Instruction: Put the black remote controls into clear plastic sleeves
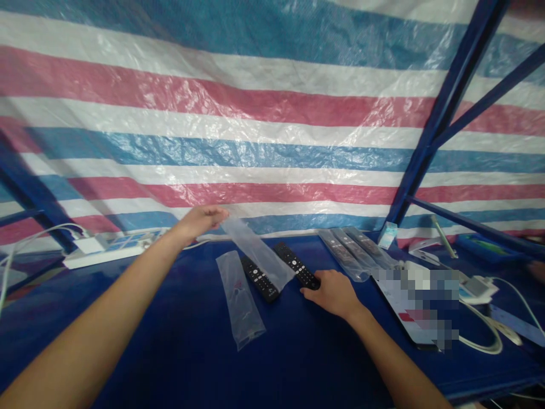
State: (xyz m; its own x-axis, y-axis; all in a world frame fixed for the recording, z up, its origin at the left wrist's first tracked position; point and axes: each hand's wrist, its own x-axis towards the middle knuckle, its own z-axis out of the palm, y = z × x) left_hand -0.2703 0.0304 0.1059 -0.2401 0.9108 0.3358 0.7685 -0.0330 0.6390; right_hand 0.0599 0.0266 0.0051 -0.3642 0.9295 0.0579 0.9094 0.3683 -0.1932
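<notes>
My left hand is closed on the upper end of a clear plastic sleeve, which slants down to the right. With fingers on its lower end, my right hand grips a black remote control just beside that sleeve. A second black remote control lies on the blue table, partly under the sleeve. To its left rests another clear plastic sleeve, flat on the table.
Several remotes in plastic sleeves lie at the back right. Near them are a tablet, white cables and a phone. A white power strip sits at the left. Blue metal posts frame a striped tarp.
</notes>
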